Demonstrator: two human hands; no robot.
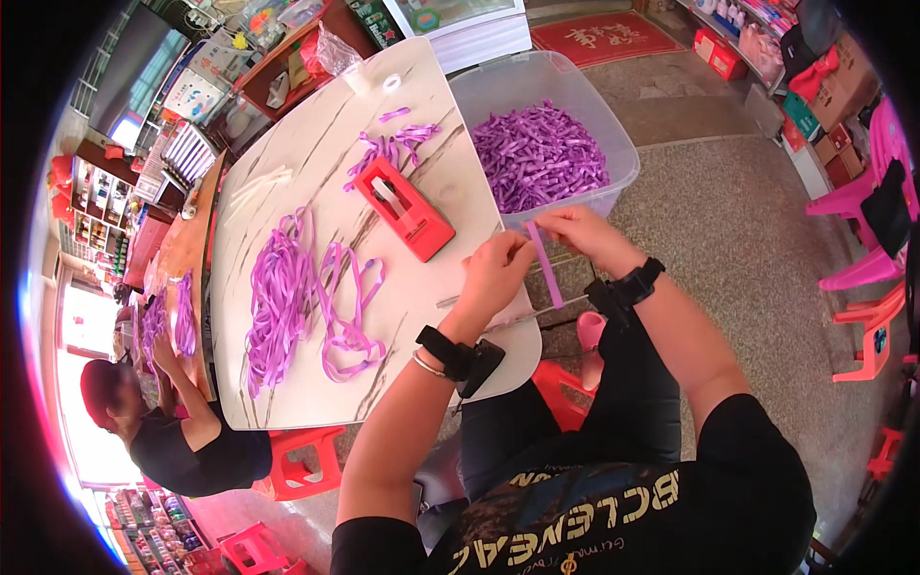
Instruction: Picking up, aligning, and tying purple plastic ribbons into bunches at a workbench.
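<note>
My right hand (583,236) is closed, its fingertips pinching the top of a short purple ribbon strip (547,268) that hangs down beside the table edge. Close to the strip's left side, my left hand (498,271) is closed with thumb and fingers together; what they hold, if anything, is hidden. Thin metal rods (561,305) stick out from the table edge below the strip. A red tape dispenser (429,236) lies on the marble-patterned table (441,355), left of my hands. Beyond it are several short ribbon pieces (388,149).
A clear plastic bin (613,144) full of purple ribbon pieces (541,158) stands past my hands. Long purple ribbons (281,307) and a looser loop (347,335) lie at the table's left. Another person (192,431) sits far left, handling ribbons. Pink stools (867,211) stand at right.
</note>
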